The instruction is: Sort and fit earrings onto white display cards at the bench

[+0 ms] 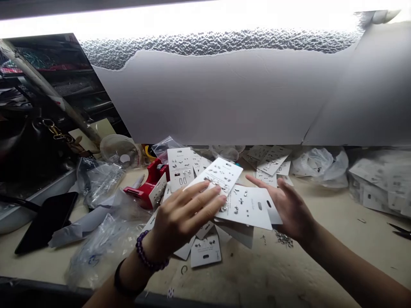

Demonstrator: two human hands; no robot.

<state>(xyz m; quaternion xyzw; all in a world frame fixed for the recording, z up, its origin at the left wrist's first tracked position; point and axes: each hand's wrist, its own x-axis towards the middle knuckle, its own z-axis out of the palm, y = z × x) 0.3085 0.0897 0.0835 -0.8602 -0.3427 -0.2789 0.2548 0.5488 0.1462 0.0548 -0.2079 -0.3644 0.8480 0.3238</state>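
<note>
My left hand (189,211), with a purple bead bracelet and a black band on the wrist, lies with its fingers extended over white earring cards. Under its fingertips is a tilted card (229,171) bearing small silver earrings. Another earring card (252,207) extends to the right, overlapping more cards. My right hand (290,209) is beside the right end of these cards, palm turned inward, fingers apart; part of it is hidden behind them. More cards lie beneath, including one (206,252) near the table's front.
A red tape dispenser (144,192) and clear plastic bags (102,244) are at the left, near a black phone (48,220). Loose silver pieces (284,239) lie below my right hand. Bagged cards (382,182) and dark pliers (401,231) are at the right.
</note>
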